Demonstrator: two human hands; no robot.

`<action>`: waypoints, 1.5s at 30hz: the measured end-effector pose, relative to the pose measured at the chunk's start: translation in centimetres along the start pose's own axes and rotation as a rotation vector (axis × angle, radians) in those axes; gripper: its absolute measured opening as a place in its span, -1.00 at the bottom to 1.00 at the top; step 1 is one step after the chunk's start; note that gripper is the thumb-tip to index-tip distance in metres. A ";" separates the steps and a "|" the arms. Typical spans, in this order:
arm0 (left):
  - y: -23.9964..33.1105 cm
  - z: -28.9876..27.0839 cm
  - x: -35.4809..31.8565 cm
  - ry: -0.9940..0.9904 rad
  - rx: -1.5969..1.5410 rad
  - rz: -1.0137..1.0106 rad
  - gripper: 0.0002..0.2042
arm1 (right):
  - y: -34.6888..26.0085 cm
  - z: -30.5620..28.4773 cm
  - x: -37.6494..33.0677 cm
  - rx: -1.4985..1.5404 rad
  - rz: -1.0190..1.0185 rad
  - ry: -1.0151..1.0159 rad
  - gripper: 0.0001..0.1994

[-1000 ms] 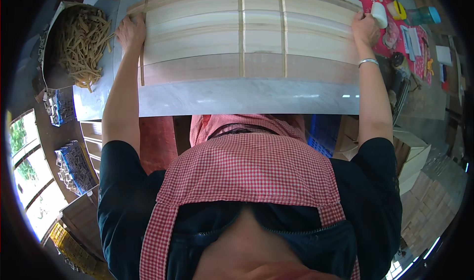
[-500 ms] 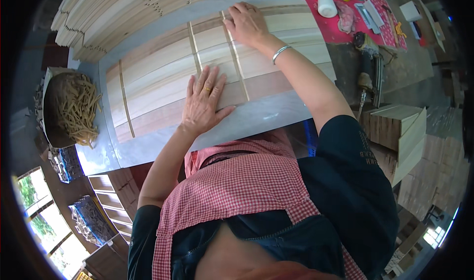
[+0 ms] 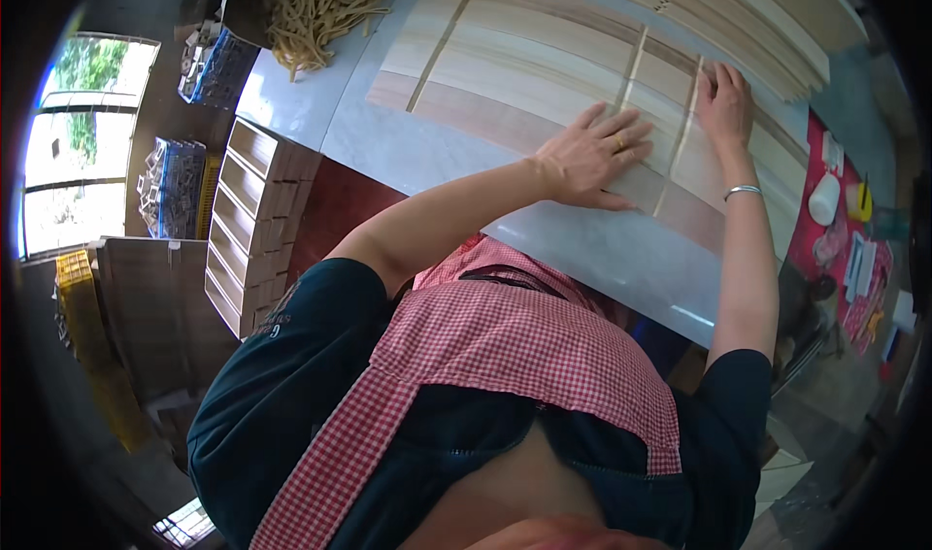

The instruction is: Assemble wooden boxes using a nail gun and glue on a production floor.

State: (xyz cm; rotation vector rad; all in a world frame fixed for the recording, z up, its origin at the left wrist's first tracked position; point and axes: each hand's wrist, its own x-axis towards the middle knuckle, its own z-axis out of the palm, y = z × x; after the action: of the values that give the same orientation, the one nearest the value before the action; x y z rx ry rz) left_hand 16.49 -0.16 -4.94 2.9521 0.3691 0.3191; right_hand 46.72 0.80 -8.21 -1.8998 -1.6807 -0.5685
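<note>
Pale wooden boards point(image 3: 524, 74) lie edge to edge as one panel on the grey tabletop, crossed by several thin grooves. My left hand point(image 3: 597, 157) rests flat on the near part of the panel, fingers spread, by the middle groove point(image 3: 632, 65). It wears a gold ring. At the far side of the panel, my right hand point(image 3: 726, 108) lies over the right-hand groove point(image 3: 684, 142), with its fingers extended and slightly bent. A silver bangle circles that wrist. Neither hand holds anything.
More boards point(image 3: 718, 16) with notched ends are stacked behind the panel. A bin of thin wooden strips point(image 3: 316, 11) stands at the far left. On the right, a red cloth point(image 3: 798, 225) carries a white bottle point(image 3: 824, 199) and small tools. A wooden shelf unit point(image 3: 254, 230) stands left of the table.
The whole view has turned, so the table now slopes down to the right. My left hand has shifted slightly on the panel; my right hand stays near its far edge.
</note>
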 end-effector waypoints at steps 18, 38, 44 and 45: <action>0.9 -0.8 0.7 -0.065 0.053 -0.025 -0.20 | 11.7 -12.6 -8.6 -0.295 0.614 0.266 -0.58; 1.6 -1.4 1.5 -0.078 0.058 -0.015 -0.17 | 13.3 -17.3 -11.2 0.610 1.177 0.781 -0.28; 1.7 -1.3 1.5 -0.074 0.062 -0.015 -0.17 | 12.8 -16.6 -11.0 0.596 1.327 0.643 -0.25; 1.7 -1.3 1.4 -0.070 0.063 -0.015 -0.17 | 12.7 -16.4 -10.8 0.594 1.358 0.619 -0.25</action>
State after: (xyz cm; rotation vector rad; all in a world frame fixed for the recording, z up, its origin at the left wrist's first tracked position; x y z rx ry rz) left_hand 17.93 -1.26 -3.09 3.0105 0.3993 0.2054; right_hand 58.46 -18.96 -3.86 -1.6614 0.0312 -0.0293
